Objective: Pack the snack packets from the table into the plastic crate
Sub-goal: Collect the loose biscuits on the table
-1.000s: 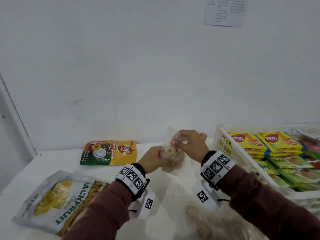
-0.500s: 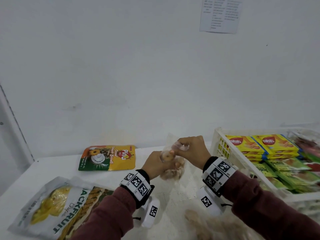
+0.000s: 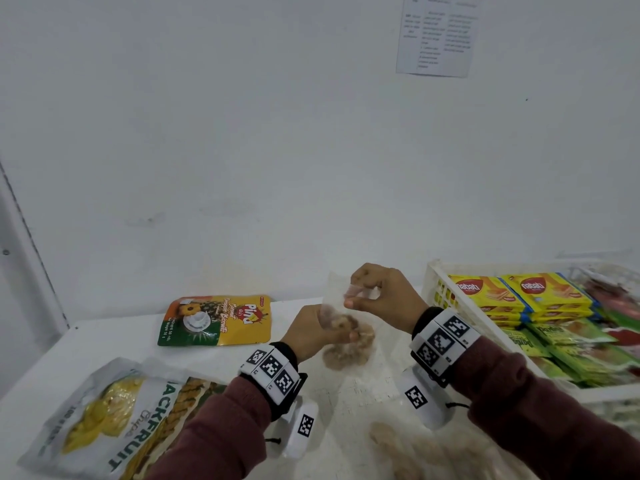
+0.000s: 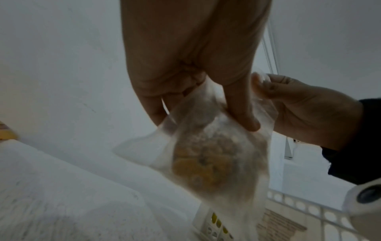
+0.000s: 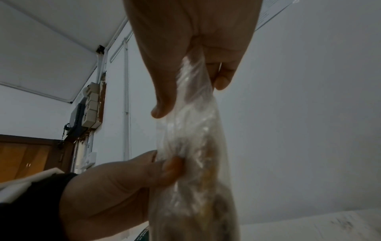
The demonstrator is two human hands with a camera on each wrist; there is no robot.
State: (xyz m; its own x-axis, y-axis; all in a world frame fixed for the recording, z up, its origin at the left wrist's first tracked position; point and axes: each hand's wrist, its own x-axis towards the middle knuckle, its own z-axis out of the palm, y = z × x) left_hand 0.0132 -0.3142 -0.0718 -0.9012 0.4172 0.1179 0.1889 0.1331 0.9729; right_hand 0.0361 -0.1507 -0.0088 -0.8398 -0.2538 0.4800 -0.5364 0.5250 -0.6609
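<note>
You hold a clear snack bag [image 3: 348,337] above the white table [image 3: 104,341] — your right hand [image 3: 381,294] pinching its top, your left hand [image 3: 311,332] gripping its middle. Left lie a "Pina" pouch [image 3: 216,320] and a "JACKFRUIT Chips" bag [image 3: 104,420]; the white crate [image 3: 433,282] at right holds yellow "nabati" packs [image 3: 485,294].

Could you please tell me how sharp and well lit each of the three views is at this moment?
Head view: evenly lit, the clear plastic bag of round biscuits slightly smeared, bottom edge blurred. Left wrist view: dim, the bag soft and hazy. Right wrist view: dim, the left hand shadowed, glare streaks on the plastic.
</note>
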